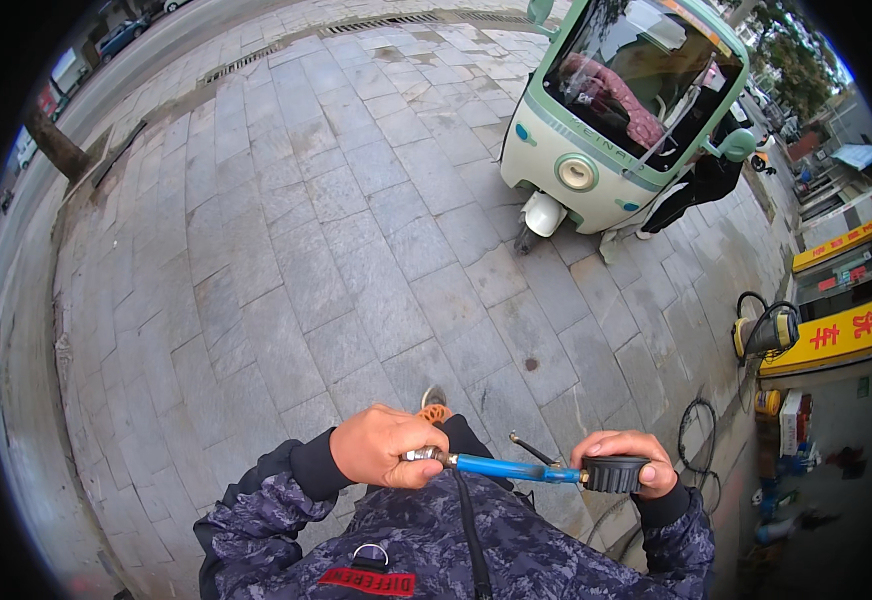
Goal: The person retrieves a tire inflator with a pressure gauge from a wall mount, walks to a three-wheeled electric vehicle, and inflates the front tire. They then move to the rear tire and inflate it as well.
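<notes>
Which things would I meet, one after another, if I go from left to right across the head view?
Tree trunk → left hand → blue tube → black ribbed disc → yellow-and-black machine.

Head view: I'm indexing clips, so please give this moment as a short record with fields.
Left hand: grips metal fitting of tire inflator
Right hand: holds inflator's black round gauge
Between hands: inflator's blue tube
Ahead right: green-and-cream three-wheeler
Beside it: person, partly hidden
Ground: grey paving slabs
</notes>
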### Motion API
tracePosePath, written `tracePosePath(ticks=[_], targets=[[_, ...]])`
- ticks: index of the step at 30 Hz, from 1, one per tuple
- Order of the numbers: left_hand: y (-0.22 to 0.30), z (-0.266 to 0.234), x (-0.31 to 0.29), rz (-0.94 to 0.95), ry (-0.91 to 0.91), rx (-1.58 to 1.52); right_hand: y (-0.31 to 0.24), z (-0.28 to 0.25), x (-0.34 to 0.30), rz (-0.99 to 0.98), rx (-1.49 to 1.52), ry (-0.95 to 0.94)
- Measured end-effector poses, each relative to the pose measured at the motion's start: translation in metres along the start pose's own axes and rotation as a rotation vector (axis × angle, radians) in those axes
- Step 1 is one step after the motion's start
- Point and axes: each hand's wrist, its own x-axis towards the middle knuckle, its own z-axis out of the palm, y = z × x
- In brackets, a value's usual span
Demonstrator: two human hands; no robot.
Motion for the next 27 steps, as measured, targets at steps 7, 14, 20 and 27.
tracePosePath(ticks=[7,14,20,27], targets=[[-0.103,-0.075,0.088,-0.134,-0.115,0.114,0.004,-0.123,0.158,0.197,-0.322,-0.17],[-0.194,-0.153,0.166,-0.286,-0.166,0.076,0.025,-0.206,0.291,0.192,-0.235,-0.13],[-0.257,-0.214,0.229,-0.226,-0.343,-0.041,0.014,-0.234,0.348,0.249,-0.205,-0.011],[-0.319,-0.231,0.318,-0.27,-0.474,-0.174,0.028,-0.279,0.361,0.386,0.171,0.587]])
